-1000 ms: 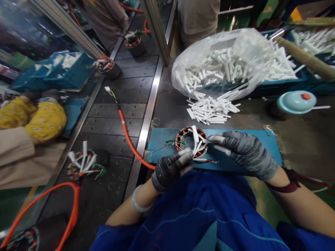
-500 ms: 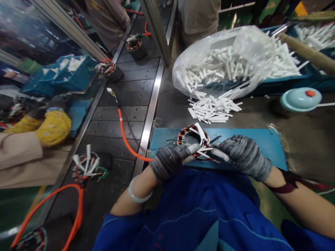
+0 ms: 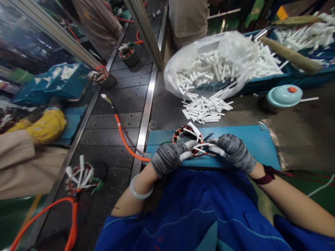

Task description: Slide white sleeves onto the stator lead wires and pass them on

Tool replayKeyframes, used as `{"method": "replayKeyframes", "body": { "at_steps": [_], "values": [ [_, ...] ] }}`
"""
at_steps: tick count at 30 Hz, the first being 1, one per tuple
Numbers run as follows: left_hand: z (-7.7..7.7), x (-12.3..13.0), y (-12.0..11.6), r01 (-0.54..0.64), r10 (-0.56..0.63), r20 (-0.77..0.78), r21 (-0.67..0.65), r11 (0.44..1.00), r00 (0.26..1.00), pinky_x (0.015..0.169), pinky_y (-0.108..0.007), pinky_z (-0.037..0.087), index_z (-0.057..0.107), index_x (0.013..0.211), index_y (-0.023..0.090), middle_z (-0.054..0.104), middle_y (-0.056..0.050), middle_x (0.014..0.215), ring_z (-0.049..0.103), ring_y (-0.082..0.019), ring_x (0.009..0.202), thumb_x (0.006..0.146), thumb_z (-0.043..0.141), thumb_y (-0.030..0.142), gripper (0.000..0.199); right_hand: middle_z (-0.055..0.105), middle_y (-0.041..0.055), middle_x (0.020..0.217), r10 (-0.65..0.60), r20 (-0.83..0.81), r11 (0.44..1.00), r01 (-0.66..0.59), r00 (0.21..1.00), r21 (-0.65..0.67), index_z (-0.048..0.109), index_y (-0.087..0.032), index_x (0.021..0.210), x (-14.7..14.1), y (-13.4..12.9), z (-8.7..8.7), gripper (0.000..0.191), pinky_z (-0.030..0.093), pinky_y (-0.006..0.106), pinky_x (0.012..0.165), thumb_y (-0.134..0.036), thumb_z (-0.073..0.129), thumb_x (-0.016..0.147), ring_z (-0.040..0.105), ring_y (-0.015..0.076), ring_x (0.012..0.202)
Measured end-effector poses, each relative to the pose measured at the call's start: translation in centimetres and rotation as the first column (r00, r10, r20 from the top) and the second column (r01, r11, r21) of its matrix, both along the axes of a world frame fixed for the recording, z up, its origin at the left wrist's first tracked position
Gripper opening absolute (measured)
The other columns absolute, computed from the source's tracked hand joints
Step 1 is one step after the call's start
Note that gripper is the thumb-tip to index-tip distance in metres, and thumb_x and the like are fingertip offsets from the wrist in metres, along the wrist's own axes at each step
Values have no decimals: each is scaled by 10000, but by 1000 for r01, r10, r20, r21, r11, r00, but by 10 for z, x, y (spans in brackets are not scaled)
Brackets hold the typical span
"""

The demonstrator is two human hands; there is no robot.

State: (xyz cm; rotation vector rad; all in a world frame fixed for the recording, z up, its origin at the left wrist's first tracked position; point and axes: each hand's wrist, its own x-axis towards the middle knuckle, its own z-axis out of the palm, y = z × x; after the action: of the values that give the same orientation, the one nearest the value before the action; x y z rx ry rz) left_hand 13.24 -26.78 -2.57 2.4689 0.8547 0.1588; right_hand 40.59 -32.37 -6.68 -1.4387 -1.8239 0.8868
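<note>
A wound stator (image 3: pixel 179 134) with orange and black windings and white sleeves rests on the blue mat (image 3: pixel 251 137). My left hand (image 3: pixel 174 156), in a grey knit glove with white fingertips, is closed on the stator's near side, pinching at its wires. To its right, my right hand (image 3: pixel 231 151), gloved alike, pinches the end of a thin white sleeve (image 3: pixel 202 145) that reaches across to the left fingertips. A thick white sleeve (image 3: pixel 194 129) stands up from the ring. An orange cable (image 3: pixel 124 139) runs from near my left hand onto the conveyor.
White sleeves (image 3: pixel 205 108) lie piled beyond the mat, below a plastic bag (image 3: pixel 172 75) of more. A lidded blue container (image 3: pixel 284 96) stands at the right. More stators (image 3: pixel 80 176) sit on the conveyor (image 3: pixel 112 137). A co-worker's yellow sleeve (image 3: pixel 48 125) is at the left.
The view has shifted a little. My right hand has turned slightly, and the thin white sleeve now spans between the fingertips of both hands.
</note>
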Motion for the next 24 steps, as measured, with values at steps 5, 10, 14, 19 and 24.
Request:
{"method": "replayKeyframes", "body": {
  "at_steps": [5, 10, 14, 19, 24],
  "values": [
    [0, 0, -1, -20, 18, 57, 33, 999, 998, 1075, -346, 557, 586, 1436, 232, 715, -33, 1320, 696, -208, 1201, 1058, 458, 371, 423, 498, -12, 427, 22, -426, 820, -260, 905, -510, 598, -206, 539, -9, 10, 1, 705, 473, 299, 638, -706, 381, 986, 492, 126, 468],
    [-8, -4, -4, -11, 2, 107, 86, 996, 994, 1069, -333, 565, 565, 1453, 256, 709, -29, 1333, 688, -198, 1215, 1054, 478, 353, 420, 733, 22, 777, 51, -418, 872, -245, 907, -424, 741, -206, 827, -3, 6, 4, 506, 511, 312, 773, -678, 580, 910, 651, 177, 746],
    [-11, -4, -5, 5, -22, 110, 149, 989, 994, 1040, -324, 582, 568, 1449, 241, 726, -36, 1302, 716, -197, 1160, 1052, 483, 332, 416, 700, 28, 703, 55, -411, 850, -259, 910, -460, 736, -211, 835, -4, 8, 7, 498, 513, 314, 730, -676, 575, 911, 630, 179, 698],
    [-14, -4, -7, 3, -24, 94, 219, 976, 995, 1010, -313, 595, 567, 1446, 230, 728, -39, 1299, 724, -194, 1142, 1059, 469, 348, 416, 531, 3, 489, 7, -508, 717, -358, 862, -598, 670, -190, 682, -12, 9, -1, 702, 446, 308, 563, -778, 386, 940, 463, 132, 472],
    [-17, -2, -15, -27, 2, 79, 312, 950, 997, 929, -269, 608, 594, 1416, 200, 741, -59, 1273, 736, -183, 1098, 1051, 493, 350, 407, 684, 56, 714, -75, -140, 949, 28, 987, -314, 732, -217, 828, 13, 28, -7, 607, 511, 354, 717, -675, 370, 997, 622, 205, 689]
  ]
}}
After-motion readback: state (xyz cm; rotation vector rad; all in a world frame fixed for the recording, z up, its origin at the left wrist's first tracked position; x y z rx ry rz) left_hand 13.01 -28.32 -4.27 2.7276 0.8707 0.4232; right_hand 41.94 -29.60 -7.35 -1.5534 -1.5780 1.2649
